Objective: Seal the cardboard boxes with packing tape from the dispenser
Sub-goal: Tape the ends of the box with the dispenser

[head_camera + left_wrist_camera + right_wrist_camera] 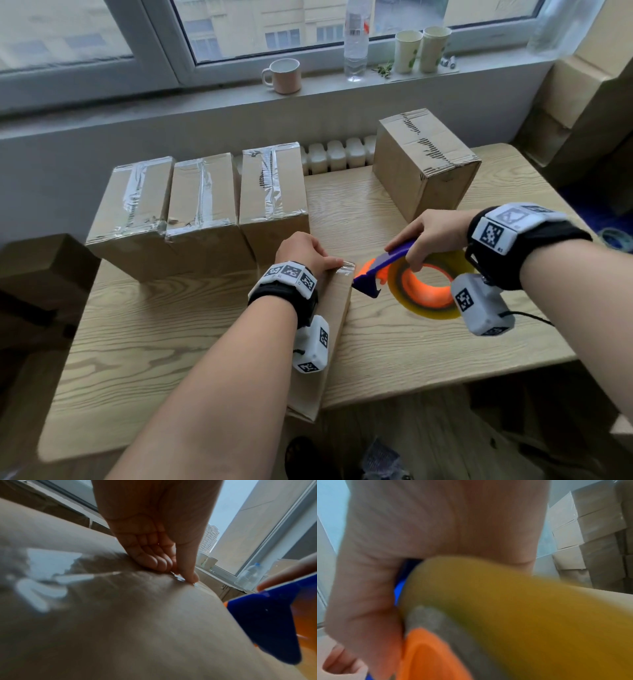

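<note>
A cardboard box (337,308) lies under my left forearm at the table's front; its top fills the left wrist view (137,615) with clear tape along it. My left hand (308,251) rests on the box's far end with fingers curled, and its thumb pins the tape end (347,266) (179,578) at the edge. My right hand (431,233) grips the blue handle of the tape dispenser (387,265) (265,622), just right of that box end. The yellowish tape roll (431,314) (522,601) sits on an orange core (428,655).
Three taped boxes (202,195) stand in a row at the table's back left. A taller box (428,161) with a torn tape strip stands at the back right. A mug (284,75), a bottle (356,41) and paper cups (407,51) line the windowsill. More boxes (589,96) are stacked at the right.
</note>
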Demonstrator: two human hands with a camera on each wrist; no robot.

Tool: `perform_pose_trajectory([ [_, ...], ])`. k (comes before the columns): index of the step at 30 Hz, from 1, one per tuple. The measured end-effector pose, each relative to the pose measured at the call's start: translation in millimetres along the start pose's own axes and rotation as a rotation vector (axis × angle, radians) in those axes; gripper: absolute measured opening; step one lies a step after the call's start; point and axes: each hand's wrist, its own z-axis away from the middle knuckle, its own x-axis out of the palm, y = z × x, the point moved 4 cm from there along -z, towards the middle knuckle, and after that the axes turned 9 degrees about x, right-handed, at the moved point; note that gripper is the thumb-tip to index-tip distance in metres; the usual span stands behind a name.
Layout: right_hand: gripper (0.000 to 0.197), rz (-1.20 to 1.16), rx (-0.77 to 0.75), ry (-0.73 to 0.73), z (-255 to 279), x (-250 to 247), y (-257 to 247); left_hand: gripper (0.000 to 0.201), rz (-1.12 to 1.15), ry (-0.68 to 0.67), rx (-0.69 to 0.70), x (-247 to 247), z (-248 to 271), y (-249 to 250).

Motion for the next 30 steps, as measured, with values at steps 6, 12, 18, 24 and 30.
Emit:
perform_pose_trajectory([
  [6, 0.050, 0.366, 0.151, 0.140, -3.3, -0.9, 11.4, 0.024, 0.083, -0.095, 0.004, -3.7, -4.1, -4.1],
  [12, 0.069, 0.250, 0.084, 0.155, -15.9, 22.1, 16.0, 0.010, 0.159, -0.137, 0.041, -22.1, -11.3, -8.8],
  [18, 0.089, 0.371, 0.057, 0.215, -46.0, 62.3, 6.0, 0.012, 0.068, -0.036, 0.148, -45.1, -16.5, -27.7],
  [24, 0.079, 0.413, 0.073, 0.206, -77.8, 89.0, -5.2, 0.013, 0.073, -0.024, 0.166, -43.2, -22.0, -41.8],
  [30, 0.082, 0.404, 0.020, 0.196, -91.1, 98.4, -15.0, 0.009, 0.074, -0.078, 0.171, -42.1, -30.1, -44.0],
])
